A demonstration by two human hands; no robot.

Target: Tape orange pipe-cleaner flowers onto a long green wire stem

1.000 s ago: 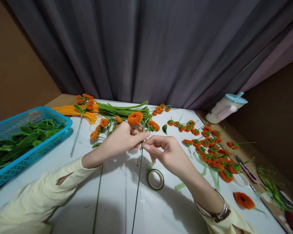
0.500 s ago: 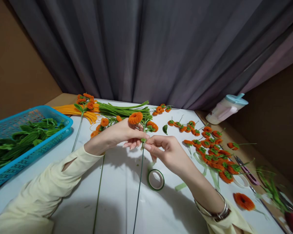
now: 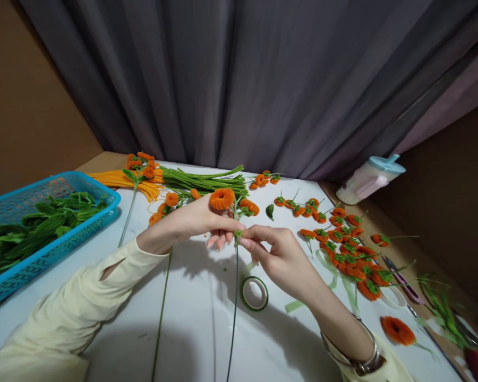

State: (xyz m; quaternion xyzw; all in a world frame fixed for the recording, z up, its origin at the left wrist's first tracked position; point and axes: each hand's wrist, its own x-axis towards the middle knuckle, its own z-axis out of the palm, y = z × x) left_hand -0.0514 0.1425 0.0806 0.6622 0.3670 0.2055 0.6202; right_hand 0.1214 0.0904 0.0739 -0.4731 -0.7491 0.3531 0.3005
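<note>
Fingers (image 3: pixel 262 233) pinched together at stem (image 3: pixel 236 286) (right hand (image 3: pixel 284 260)).

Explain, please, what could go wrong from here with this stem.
The left hand and right hand grip the long, thin, dark-green stem only near its fuzzy orange flowers, so the lower length might twist. The round, green-and-white tape roll lies close to the right hand and could be knocked. Loose, fuzzy orange flower heads lie near the right forearm, which may brush them.
</note>
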